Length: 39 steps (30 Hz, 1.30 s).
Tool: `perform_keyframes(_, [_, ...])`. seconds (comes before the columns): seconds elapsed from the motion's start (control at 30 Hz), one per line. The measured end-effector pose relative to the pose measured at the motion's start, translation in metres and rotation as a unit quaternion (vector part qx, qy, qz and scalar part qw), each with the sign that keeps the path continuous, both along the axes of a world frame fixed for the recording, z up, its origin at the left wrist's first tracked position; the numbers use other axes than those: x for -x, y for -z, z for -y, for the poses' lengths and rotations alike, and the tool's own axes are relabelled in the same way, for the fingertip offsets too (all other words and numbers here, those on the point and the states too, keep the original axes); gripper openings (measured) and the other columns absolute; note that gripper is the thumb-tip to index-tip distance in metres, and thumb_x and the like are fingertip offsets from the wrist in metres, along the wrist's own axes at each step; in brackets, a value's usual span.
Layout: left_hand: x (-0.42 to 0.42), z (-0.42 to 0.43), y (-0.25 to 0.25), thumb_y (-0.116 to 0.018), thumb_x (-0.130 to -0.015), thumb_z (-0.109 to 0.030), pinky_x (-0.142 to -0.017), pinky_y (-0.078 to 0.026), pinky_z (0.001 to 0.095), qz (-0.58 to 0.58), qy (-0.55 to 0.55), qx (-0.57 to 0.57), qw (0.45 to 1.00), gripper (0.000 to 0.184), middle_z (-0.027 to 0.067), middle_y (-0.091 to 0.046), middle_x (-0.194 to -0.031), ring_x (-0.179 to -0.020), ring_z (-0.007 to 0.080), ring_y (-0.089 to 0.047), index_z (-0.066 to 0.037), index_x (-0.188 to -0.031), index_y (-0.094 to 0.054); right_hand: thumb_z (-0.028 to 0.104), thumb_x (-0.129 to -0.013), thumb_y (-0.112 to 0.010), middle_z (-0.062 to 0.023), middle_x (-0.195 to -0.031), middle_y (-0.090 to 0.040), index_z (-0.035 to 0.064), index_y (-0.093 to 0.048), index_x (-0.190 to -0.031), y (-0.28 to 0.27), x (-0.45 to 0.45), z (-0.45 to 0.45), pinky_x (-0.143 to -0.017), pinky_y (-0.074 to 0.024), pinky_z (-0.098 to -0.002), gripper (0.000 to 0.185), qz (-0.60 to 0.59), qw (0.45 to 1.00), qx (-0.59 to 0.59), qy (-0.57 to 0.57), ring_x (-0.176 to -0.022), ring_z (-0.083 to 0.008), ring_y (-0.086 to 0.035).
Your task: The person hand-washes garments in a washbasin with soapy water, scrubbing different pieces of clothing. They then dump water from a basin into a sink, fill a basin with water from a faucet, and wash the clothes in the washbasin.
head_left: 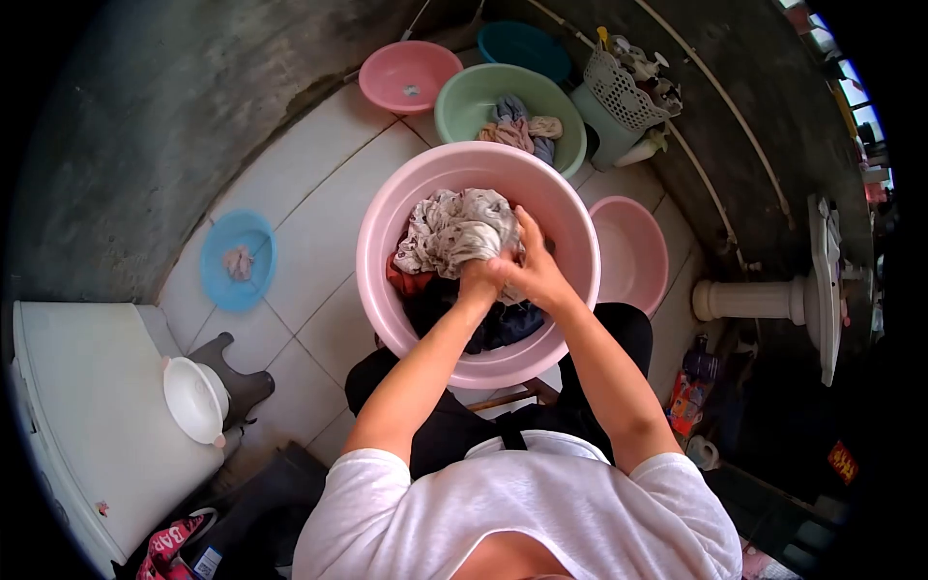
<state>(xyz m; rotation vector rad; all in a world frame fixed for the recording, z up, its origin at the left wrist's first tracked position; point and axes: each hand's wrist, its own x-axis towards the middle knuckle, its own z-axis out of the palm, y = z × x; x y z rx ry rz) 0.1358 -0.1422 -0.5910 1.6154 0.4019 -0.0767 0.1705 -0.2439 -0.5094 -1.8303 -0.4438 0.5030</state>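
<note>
A large pink basin [380,280] stands between my knees with laundry in it. Bunched on top is a pale patterned cloth [449,229], wrinkled and twisted toward my hands. My left hand [480,280] grips its near end, the fingers mostly hidden in the folds. Around the cloth's right side curls my right hand [535,267], its thumb reaching across to the left hand. Beneath lie dark clothes [503,329] and a red piece [408,278] at the left.
Behind stands a green basin [459,101] holding wrung clothes, beside a pink basin [411,72] and a teal basin [523,50]. Another pink basin [633,253] is at right, a blue basin [238,300] at left. A white washbasin pedestal [749,299] stands farther right.
</note>
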Motion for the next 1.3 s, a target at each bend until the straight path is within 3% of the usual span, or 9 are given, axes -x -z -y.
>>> perform_keyframes(0.07, [0.017,0.019,-0.014,-0.058,-0.074,-0.029,-0.083,-0.043,0.0392,0.020,0.102,-0.265,0.959,0.053,0.0216,-0.054,-0.110,-0.101,0.0323,-0.054,-0.004,-0.120,-0.046,0.030,-0.069,-0.070,-0.0286,-0.135,-0.027,-0.0051,-0.021,-0.134,0.012,-0.004,-0.004,-0.103,-0.0230,-0.0351,0.088,0.059,0.992,0.110,-0.027,-0.128,-0.0365,-0.024])
perform_keyframes(0.2, [0.019,0.026,-0.020,-0.046,-0.084,-0.026,-0.093,-0.035,0.0380,-0.090,-0.065,0.546,0.830,0.042,0.0125,-0.052,-0.109,-0.104,0.0266,-0.048,0.001,-0.116,-0.043,0.005,-0.067,-0.059,-0.0257,-0.124,-0.040,0.0075,-0.047,-0.122,0.049,-0.018,0.013,-0.094,-0.0364,-0.0377,0.056,0.149,0.958,0.239,0.060,-0.114,-0.0391,-0.042])
perform_keyframes(0.33, [0.011,-0.030,-0.052,-0.043,-0.087,-0.032,-0.088,-0.041,0.0427,-0.120,-0.089,0.672,0.725,0.039,0.0168,-0.057,-0.104,-0.098,0.0279,-0.055,0.001,-0.107,-0.050,0.000,-0.064,-0.059,-0.0158,-0.100,-0.050,0.0128,-0.057,-0.098,-0.005,0.038,-0.019,-0.073,-0.0445,-0.0426,0.037,0.303,0.937,0.169,-0.029,-0.088,-0.0373,-0.052])
perform_keyframes(0.6, [0.014,-0.032,0.048,-0.050,-0.083,-0.034,-0.074,-0.048,0.0338,0.139,-0.001,0.554,0.821,0.037,0.0101,-0.059,-0.098,-0.084,0.0197,-0.058,-0.004,-0.102,-0.056,0.024,-0.077,-0.060,-0.0179,-0.074,-0.059,0.0042,-0.059,-0.080,0.003,0.015,-0.045,-0.064,-0.0456,-0.0418,0.020,0.086,0.979,0.186,-0.027,-0.069,-0.0355,-0.057])
perform_keyframes(0.67, [0.013,0.007,-0.013,-0.046,-0.083,-0.032,-0.076,-0.047,0.0335,-0.098,-0.348,0.594,0.719,0.033,0.0069,-0.058,-0.097,-0.088,0.0198,-0.058,-0.005,-0.101,-0.054,0.024,-0.078,-0.058,-0.0195,-0.072,-0.060,0.0008,-0.059,-0.080,0.039,-0.029,-0.039,-0.065,-0.0454,-0.0417,0.023,0.060,0.949,0.309,0.012,-0.069,-0.0366,-0.057])
perform_keyframes(0.8, [0.022,-0.017,0.060,-0.035,-0.086,-0.037,-0.084,-0.042,0.0381,0.152,0.003,0.594,0.790,0.035,0.0077,-0.056,-0.099,-0.094,0.0251,-0.054,-0.010,-0.100,-0.053,0.023,-0.075,-0.060,-0.0138,-0.070,-0.056,0.0050,-0.057,-0.072,0.011,0.021,-0.050,-0.063,-0.0438,-0.0415,0.018,0.277,0.944,0.175,-0.034,-0.069,-0.0335,-0.054])
perform_keyframes(1.1, [0.006,-0.010,-0.023,-0.054,-0.073,-0.009,-0.075,-0.048,0.0330,-0.074,-0.225,0.530,0.814,0.024,0.0093,-0.058,-0.093,-0.083,0.0192,-0.058,0.002,-0.095,-0.056,0.045,-0.078,-0.058,-0.0292,-0.118,-0.043,-0.0073,-0.033,-0.123,0.037,-0.040,-0.015,-0.094,-0.0334,-0.0383,0.073,0.001,0.992,0.126,0.005,-0.115,-0.0366,-0.041])
perform_keyframes(1.2, [-0.005,0.008,0.075,-0.061,-0.073,-0.018,-0.087,-0.041,0.0389,0.234,-0.027,-0.283,0.930,0.043,0.0133,-0.055,-0.110,-0.100,0.0257,-0.054,-0.007,-0.114,-0.051,0.041,-0.068,-0.069,-0.0338,-0.133,-0.024,-0.0005,-0.018,-0.136,0.005,-0.019,-0.028,-0.104,-0.0209,-0.0391,0.095,0.105,0.964,0.219,-0.111,-0.128,-0.0430,-0.020])
perform_keyframes(1.3, [0.003,0.007,-0.004,-0.058,-0.076,-0.022,-0.095,-0.031,0.0382,0.007,0.078,-0.048,0.996,0.057,0.0117,-0.046,-0.124,-0.117,0.0251,-0.040,-0.003,-0.126,-0.038,0.021,-0.067,-0.065,-0.0287,-0.128,-0.035,0.0081,-0.035,-0.132,0.047,-0.041,-0.020,-0.099,-0.0312,-0.0399,0.073,0.098,0.975,0.194,-0.033,-0.119,-0.0420,-0.035])
